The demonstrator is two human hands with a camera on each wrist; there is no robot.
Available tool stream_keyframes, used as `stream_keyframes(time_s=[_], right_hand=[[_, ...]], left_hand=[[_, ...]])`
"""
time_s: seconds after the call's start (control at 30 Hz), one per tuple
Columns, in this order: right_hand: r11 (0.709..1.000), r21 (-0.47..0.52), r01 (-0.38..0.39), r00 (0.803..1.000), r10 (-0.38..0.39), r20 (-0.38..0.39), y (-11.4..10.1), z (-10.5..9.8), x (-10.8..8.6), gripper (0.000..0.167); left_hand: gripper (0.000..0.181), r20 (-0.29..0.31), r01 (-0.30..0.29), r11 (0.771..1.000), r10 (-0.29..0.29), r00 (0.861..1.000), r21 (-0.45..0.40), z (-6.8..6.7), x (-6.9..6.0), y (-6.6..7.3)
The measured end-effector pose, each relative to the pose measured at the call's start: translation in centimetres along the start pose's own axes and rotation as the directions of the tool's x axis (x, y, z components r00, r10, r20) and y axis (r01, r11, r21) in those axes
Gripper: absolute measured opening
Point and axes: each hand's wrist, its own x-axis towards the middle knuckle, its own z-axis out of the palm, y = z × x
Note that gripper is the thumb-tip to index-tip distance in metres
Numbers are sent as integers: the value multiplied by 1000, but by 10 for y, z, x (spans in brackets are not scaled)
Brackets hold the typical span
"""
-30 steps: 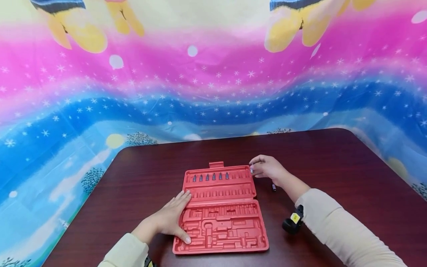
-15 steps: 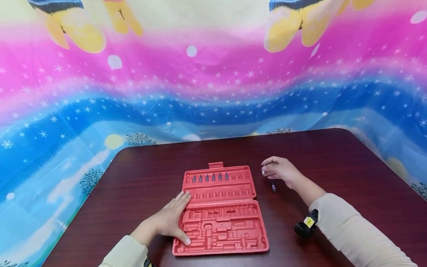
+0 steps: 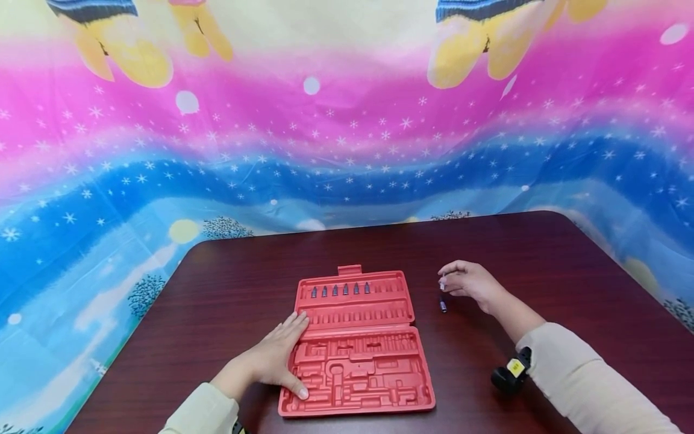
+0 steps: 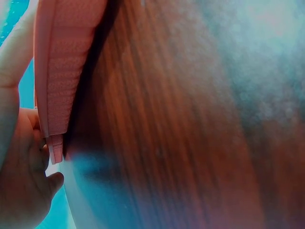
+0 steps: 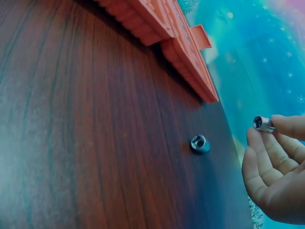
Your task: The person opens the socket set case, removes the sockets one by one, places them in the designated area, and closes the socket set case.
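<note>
A red plastic case (image 3: 358,364) lies unfolded on the table, with several dark bits (image 3: 335,290) standing in its upper half. My left hand (image 3: 269,355) rests spread on the case's left edge, fingers straight; in the left wrist view this hand (image 4: 24,167) is beside the case wall (image 4: 62,67). To the right of the case, my right hand (image 3: 474,286) pinches a small silver socket (image 3: 443,286). The right wrist view shows the socket (image 5: 263,124) between the thumb and fingers of the hand (image 5: 281,176). Another metal socket (image 5: 200,144) lies on the table just below that hand.
The dark wooden table (image 3: 515,259) has its far edge against a patterned blue and pink cloth (image 3: 347,138). A latch tab (image 3: 349,270) sticks out from the far side of the case. A black wrist device (image 3: 509,374) hangs under the right sleeve.
My right hand has drawn back from the case's upper right corner toward the right, still pinching the socket, and is now above the loose one. My left hand has stayed on the case.
</note>
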Motion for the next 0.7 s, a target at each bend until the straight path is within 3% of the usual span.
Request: stream_keyframes(time_s=[0.7], right_hand=[[996, -78, -38, 999, 37, -9, 15, -15, -8, 31]], left_hand=[[122, 25, 32, 999, -32, 999, -13, -1, 1, 1]])
